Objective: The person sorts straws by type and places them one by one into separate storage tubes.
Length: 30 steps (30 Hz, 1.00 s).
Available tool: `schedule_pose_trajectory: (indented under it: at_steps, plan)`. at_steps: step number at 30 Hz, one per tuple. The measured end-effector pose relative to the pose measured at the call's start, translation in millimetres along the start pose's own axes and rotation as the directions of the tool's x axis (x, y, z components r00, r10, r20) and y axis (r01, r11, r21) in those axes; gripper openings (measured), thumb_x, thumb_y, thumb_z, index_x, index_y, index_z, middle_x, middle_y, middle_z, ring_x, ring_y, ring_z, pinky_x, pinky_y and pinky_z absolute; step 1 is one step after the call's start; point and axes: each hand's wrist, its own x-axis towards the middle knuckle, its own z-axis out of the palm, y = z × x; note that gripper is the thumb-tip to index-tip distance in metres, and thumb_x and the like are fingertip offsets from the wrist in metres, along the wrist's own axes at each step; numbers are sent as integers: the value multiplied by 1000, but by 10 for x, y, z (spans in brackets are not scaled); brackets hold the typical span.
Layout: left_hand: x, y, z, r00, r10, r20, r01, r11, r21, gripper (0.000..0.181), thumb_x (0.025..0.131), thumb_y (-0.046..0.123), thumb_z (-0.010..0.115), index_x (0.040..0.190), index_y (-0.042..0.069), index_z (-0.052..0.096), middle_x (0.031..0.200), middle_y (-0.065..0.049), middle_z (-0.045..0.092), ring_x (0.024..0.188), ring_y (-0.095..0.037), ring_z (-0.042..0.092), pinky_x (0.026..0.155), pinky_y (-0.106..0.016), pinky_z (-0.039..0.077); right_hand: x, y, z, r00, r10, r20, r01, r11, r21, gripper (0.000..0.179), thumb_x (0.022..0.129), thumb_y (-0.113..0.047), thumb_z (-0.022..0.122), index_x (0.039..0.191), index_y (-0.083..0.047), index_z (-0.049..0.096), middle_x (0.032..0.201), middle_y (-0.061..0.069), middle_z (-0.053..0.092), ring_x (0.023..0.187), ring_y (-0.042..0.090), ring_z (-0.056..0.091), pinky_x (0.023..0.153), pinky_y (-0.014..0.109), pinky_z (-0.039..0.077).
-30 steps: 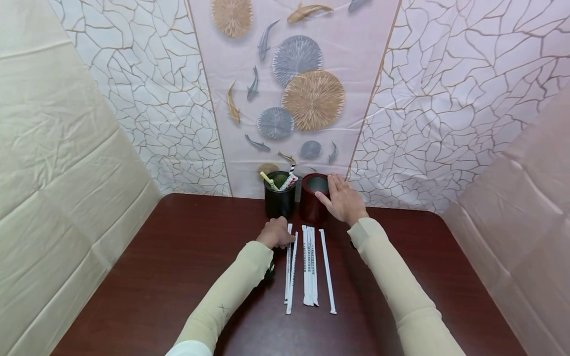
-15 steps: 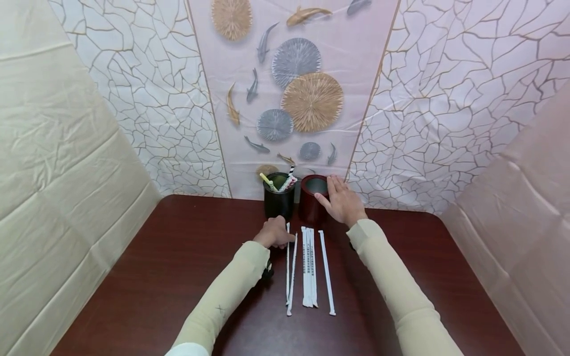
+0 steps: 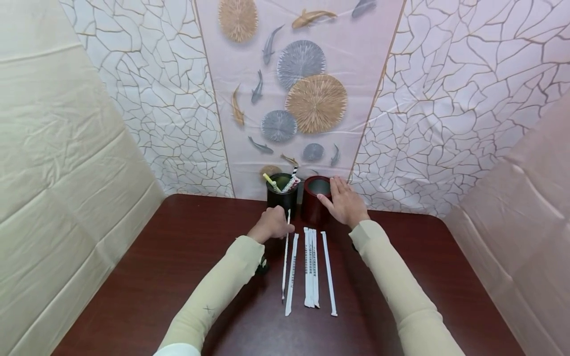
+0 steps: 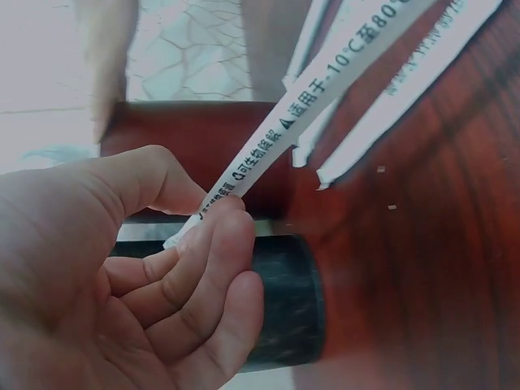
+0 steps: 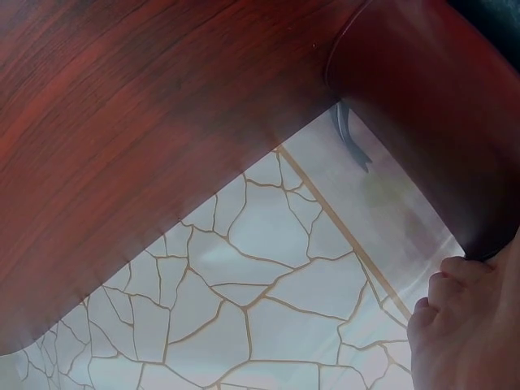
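The wrapped straw, leftmost on the table, has just risen at its far end and is now apart from the other wrapped straws to its right; your left hand pinches it between thumb and forefinger. Beyond, the black cup holds a yellow stick and patterned pieces. Rightward, the red cup shows nothing inside; your right hand, fingers straight, rests along its right side.

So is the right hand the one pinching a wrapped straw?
No, the left hand pinches a wrapped straw, while the right hand is at the side of the red cup.
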Motion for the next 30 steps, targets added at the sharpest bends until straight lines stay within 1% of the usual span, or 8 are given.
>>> schedule_pose_trajectory:
  at_steps: [4,7,12,15,20,22,26,30]
  plan:
    - [-57,50,-135,998,57,-35,-58,998,-7,47,94,23,71,49,13,61,51,2,67,54,-15,66,57,-28,48,-6,-9,13,1000,-5,-5,5,1000,2,88,111,-63,27,166,6,18,174,25,20,163,41,20,133,53,22]
    - [-98,98,-262,993,104,-49,-104,995,0,51,94,23,71,45,16,54,47,5,62,48,-12,59,55,-26,43,-5,-9,30,1000,-5,-3,5,1000,-1,89,111,-63,25,166,6,18,174,26,19,163,42,19,133,53,22]
    - [-161,231,-502,980,179,-88,-179,984,14,52,94,19,69,48,19,44,43,9,42,45,-9,37,56,-25,36,-4,-6,28,1000,-3,-1,3,1000,-15,89,111,-63,24,167,5,17,175,25,19,164,41,19,133,53,22]
    - [-186,343,-635,967,218,-129,-216,976,33,47,93,17,68,53,19,42,47,8,34,49,-10,33,59,-27,35,-4,-9,8,1000,1,-1,-1,1000,-19,89,111,-63,26,167,5,17,175,25,19,164,41,20,133,53,22]
    - [-216,546,-839,938,277,-208,-262,960,98,33,92,16,70,63,18,53,57,8,48,57,-11,47,65,-27,42,-2,-12,-1,1000,4,-5,-4,1000,-23,88,111,-63,26,167,5,18,174,25,21,164,41,20,133,53,22]
    - [-229,624,-916,928,292,-233,-271,955,118,31,91,16,69,64,17,56,58,8,51,58,-12,49,65,-27,42,-4,-13,0,1000,2,-7,-2,1000,-21,88,111,-63,26,167,5,18,174,25,21,163,41,20,133,53,23]
    - [-244,768,-1058,902,327,-283,-295,944,151,30,90,15,68,64,16,55,59,6,50,58,-12,46,58,-26,37,-5,-12,2,1000,-5,-14,5,1000,-16,88,111,-62,26,166,6,19,174,26,22,163,42,21,133,53,23]
    - [-241,896,-1180,873,344,-346,-308,939,156,21,90,15,70,70,14,62,65,4,60,61,-14,52,58,-26,42,-2,-13,8,1000,-9,-21,9,1000,-13,88,111,-63,27,166,6,19,174,26,23,163,41,22,133,53,24]
